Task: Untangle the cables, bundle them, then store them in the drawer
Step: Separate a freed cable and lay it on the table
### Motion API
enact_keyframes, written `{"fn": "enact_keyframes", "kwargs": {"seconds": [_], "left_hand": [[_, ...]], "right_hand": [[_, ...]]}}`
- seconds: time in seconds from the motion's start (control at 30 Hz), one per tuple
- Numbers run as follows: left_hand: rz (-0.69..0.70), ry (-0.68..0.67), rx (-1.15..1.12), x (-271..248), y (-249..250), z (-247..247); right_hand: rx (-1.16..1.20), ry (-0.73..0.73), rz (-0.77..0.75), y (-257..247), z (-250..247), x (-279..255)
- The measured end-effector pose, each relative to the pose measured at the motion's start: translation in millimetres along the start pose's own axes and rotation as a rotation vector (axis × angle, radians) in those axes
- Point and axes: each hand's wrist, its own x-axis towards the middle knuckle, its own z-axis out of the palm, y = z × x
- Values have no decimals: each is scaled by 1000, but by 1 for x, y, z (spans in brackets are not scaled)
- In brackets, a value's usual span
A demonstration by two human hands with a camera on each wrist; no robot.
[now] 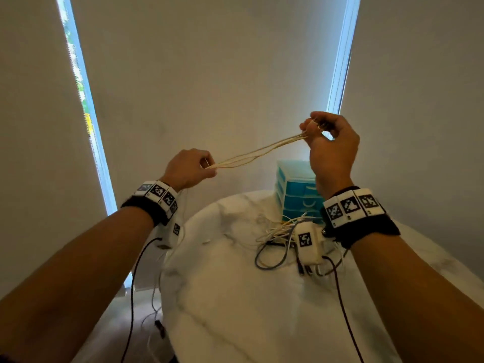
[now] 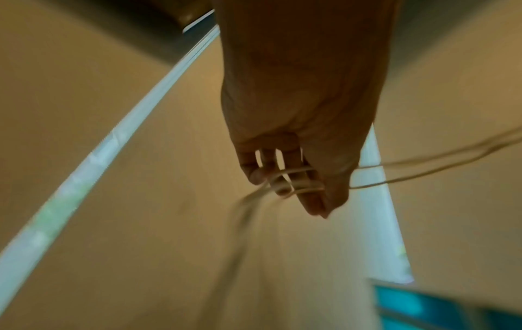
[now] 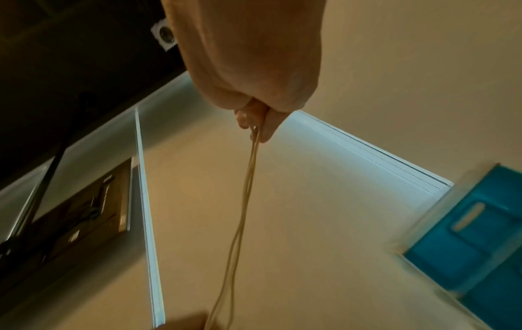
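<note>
A: What stands on the desk [image 1: 235, 297]?
B: A teal drawer unit [image 1: 296, 189] at its far edge; just before it, a heap of tangled cables [image 1: 277, 231].

A: And the hands?
B: Both are raised above the desk. The left hand [image 1: 187, 169] and the right hand [image 1: 331, 142] each pinch one end of a pale cable [image 1: 251, 154], folded into several strands and stretched between them.

Left hand [image 2: 296, 125] seen from the wrist, fingers [image 2: 255, 172] curled around thin pale cable [image 2: 293, 172] strands. Strands run right and trail downward, blurred. Teal drawer unit [image 2: 440, 310] at lower right.
</note>
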Motion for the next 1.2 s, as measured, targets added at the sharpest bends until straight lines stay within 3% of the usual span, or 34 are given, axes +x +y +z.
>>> {"fn": "enact_keyframes", "kwargs": {"seconds": [0.07, 0.17, 0.33, 0.4, 0.47, 0.57, 0.6, 0.63, 0.7, 0.77, 0.87, 0.93, 1.03, 1.2], "left_hand": [[-96, 44, 120, 9, -34, -7], [-252, 65, 118, 17, -78, -18], [-262, 684, -321, 41, -78, -58], [-229, 737, -262, 42, -76, -62], [-301, 566, -118, 35, -87, -49], [-543, -14, 63, 15, -109, -7], [-558, -132, 94, 9, -107, 5], [-531, -166, 101, 7, -102, 16], [-413, -71, 67, 5, -73, 31], [-260, -37, -145, 3, -25, 42], [-120, -297, -652, -12, 61, 56], [-100, -398, -815, -24, 101, 63], [-42, -408, -708, -37, 133, 72], [-152, -354, -642, -44, 144, 97]], "right_hand": [[14, 0, 5, 1, -5, 6], [-33, -114, 34, 4, -5, 1], [-9, -210, 5, 7, 19, -22], [-2, -202, -1, 14, 27, -27], [12, -216, 60, 26, 30, -33], [-50, -277, 151, 51, 28, -47], [-78, -292, 171, 57, 26, -52], [-98, -305, 188, 62, 25, -56], [-131, -315, 213, 70, 24, -64], [-158, -308, 230, 78, 23, -68], [-202, -290, 223, 84, 20, -70], [-209, -274, 201, 81, 15, -72], [-272, -262, 195, 76, -2, -74], [-332, -306, 365, 80, -60, -71]]}}
